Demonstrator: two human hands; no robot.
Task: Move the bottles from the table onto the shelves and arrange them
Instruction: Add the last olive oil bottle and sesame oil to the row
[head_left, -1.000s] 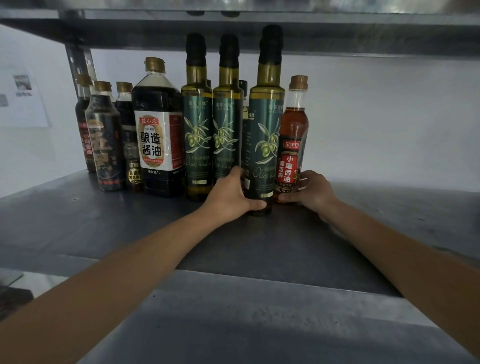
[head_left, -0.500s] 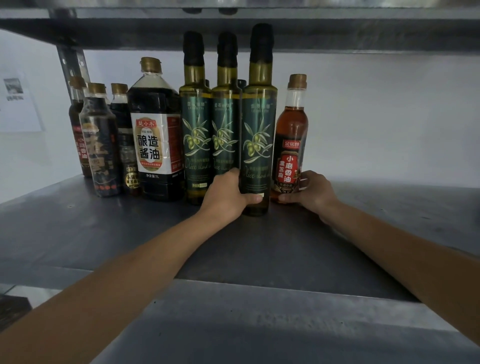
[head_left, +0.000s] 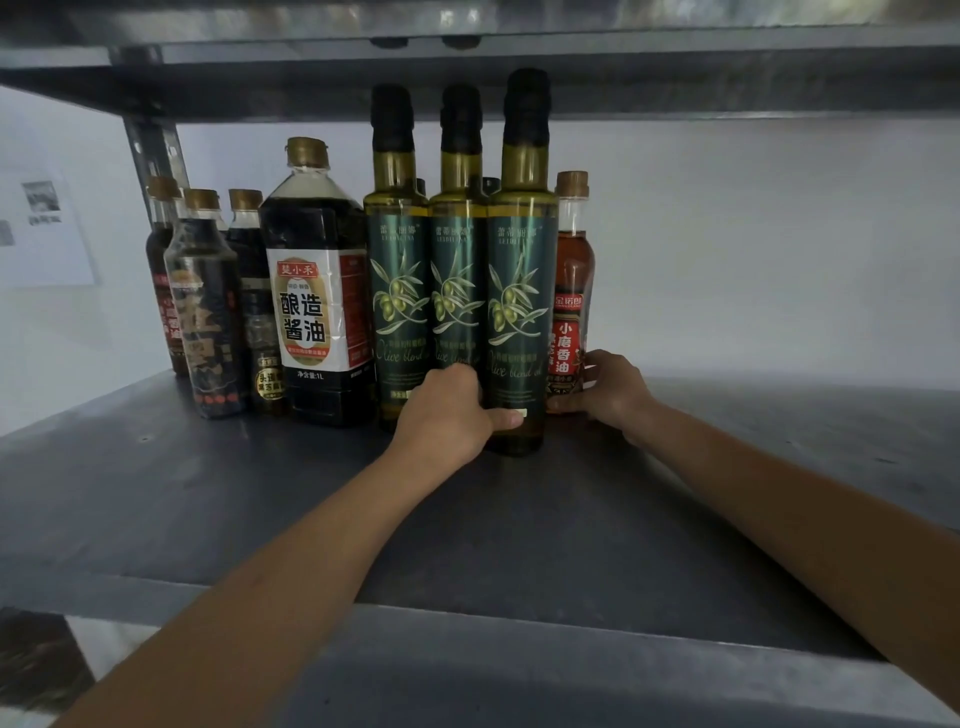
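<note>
Steel shelf (head_left: 519, 519), bottles (head_left: 311, 312) lined up at the back, both your hands on the row's right end.
Your left hand (head_left: 447, 410) wraps the base of the upright olive bottle (head_left: 522, 291), thumb across its front; your right hand (head_left: 610, 389) grips the foot of the sesame bottle (head_left: 571, 291) just right of it. Both stand vertical, straight ahead; any closing-up push runs leftward, along the row.

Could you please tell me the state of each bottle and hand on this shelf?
Right olive oil bottle: upright, capped, gripped low by left hand.
Sesame oil bottle: upright, capped, held at base by right hand.
Other two olive oil bottles: upright, capped.
Soy sauce bottle: upright, capped.
Small dark bottles: upright, capped.
</note>
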